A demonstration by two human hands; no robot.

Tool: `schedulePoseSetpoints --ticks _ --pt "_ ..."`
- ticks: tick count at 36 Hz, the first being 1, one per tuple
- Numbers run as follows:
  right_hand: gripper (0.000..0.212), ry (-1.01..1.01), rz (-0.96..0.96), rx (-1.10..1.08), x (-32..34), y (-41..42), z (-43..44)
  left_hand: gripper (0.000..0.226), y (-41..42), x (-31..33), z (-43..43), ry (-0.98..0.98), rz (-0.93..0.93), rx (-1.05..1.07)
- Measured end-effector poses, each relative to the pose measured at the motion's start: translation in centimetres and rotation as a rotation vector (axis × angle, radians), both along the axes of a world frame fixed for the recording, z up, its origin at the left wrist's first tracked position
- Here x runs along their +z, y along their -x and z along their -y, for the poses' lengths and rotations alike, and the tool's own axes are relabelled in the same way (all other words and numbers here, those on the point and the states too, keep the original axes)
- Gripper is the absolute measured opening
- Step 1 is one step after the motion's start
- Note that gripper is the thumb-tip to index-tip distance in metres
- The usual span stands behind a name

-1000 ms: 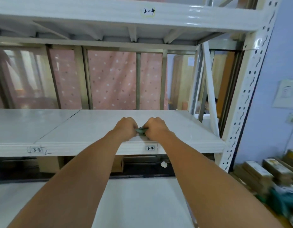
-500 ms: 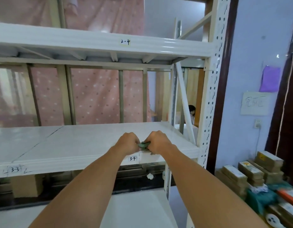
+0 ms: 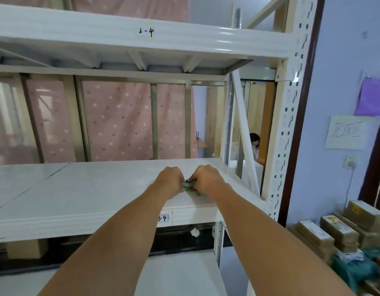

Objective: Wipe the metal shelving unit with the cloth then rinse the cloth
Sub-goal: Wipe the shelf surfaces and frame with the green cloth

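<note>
**Both hands bunch the cloth at the shelf's right end**

And the view swings right and tips up from a second ago — the upright now stands full in frame, the wall beyond it too, where before the shelf filled the picture. The hands themselves have barely shifted on the surface: same spot near the front edge, just above the "3-4" label. That reads as a look around, not a stroke; the wiping seems paused here, perhaps with the cloth being refolded or gathered before the next pass.

Now the grip. Left hand and right hand sit knuckle to knuckle, fingers curled under, both clamped on the cloth — only a small green wad peeks out between them, touching the shelf top. How much cloth is tucked inside the fists can't be seen.

Rinsing is not yet near; no water is in view. The upper shelf and the upright look untouched by either hand.
</note>
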State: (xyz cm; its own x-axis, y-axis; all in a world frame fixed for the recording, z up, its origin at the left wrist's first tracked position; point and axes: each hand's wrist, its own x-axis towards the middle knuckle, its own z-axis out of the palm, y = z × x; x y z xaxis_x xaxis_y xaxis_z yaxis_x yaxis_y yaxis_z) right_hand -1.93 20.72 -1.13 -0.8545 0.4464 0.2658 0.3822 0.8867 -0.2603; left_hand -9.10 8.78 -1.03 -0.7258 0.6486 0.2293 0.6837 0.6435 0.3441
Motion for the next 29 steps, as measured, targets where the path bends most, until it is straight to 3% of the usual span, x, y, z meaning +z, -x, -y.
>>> schedulePoseSetpoints --ticks 25,29 --pt "0.026 -0.024 0.019 0.118 0.4 17.8 -10.2 0.018 16.4 0.0 -10.2 -0.102 0.085 0.098" --pt "0.028 -0.017 0.020 0.104 0.4 19.4 -11.5 0.013 18.1 -0.1 -11.6 -0.057 0.007 0.102"
